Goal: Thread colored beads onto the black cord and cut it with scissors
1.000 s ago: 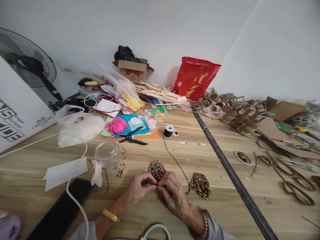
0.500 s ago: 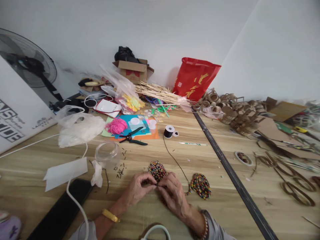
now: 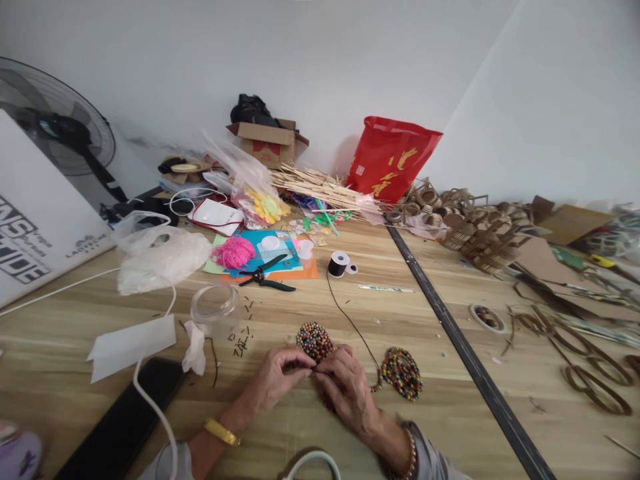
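My left hand [image 3: 277, 379] and my right hand [image 3: 347, 390] meet at the fingertips, both closed in a pinch on a short, thin dark cord [image 3: 314, 371]. Just beyond the fingers lies a round coil of multicoloured beads [image 3: 314, 339], partly covered by my hands. To the right of my right hand rests a second bundle of strung beads [image 3: 402, 375]. A long black cord [image 3: 353, 323] runs from a spool [image 3: 339, 264] down to the beads beside my right hand.
Pruning shears [image 3: 267, 273] and pink yarn [image 3: 234, 252] lie on coloured sheets. A clear jar [image 3: 215, 308] stands left, near short dark cord pieces [image 3: 242, 343]. A white cable [image 3: 155, 407] crosses the table by my left arm. Small woven baskets [image 3: 487, 240] are piled at right.
Almost nothing differs. Both hands keep the same pinch in the same place, and the whole view has shifted very slightly.
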The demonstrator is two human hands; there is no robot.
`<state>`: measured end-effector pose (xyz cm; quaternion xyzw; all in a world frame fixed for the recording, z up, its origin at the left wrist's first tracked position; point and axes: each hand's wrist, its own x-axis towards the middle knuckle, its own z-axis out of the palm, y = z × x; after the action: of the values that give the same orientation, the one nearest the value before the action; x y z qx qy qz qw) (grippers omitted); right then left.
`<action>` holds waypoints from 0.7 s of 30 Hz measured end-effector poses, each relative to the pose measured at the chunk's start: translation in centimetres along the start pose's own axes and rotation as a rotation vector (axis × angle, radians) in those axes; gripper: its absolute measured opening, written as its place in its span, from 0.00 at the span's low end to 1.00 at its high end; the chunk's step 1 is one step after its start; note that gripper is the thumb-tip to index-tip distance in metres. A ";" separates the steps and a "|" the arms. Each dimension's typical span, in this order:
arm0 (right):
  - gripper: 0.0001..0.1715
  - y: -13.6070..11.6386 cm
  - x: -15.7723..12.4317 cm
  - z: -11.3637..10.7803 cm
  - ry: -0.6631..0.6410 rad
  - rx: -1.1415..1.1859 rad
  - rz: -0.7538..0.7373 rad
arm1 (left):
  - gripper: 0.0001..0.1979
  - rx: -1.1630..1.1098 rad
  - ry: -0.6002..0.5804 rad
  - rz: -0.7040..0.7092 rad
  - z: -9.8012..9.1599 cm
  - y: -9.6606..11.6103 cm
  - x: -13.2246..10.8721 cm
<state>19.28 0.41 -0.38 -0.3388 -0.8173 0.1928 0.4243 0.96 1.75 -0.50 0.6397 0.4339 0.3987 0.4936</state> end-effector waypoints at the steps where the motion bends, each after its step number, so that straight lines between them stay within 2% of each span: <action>1: 0.05 0.0 0.0 0.0 -0.002 -0.005 0.005 | 0.04 0.002 0.000 -0.007 0.0 0.0 0.0; 17: 0.05 -0.3 0.2 -0.1 0.012 0.019 0.022 | 0.03 -0.015 0.037 -0.024 0.1 -0.7 0.0; 21: 0.06 -0.4 0.2 -0.2 0.004 0.020 0.013 | 0.02 -0.017 0.048 0.033 0.1 -0.8 0.1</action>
<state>19.20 0.31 0.12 -0.3402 -0.8124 0.2028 0.4280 0.91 1.89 -1.25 0.6328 0.4316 0.4255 0.4819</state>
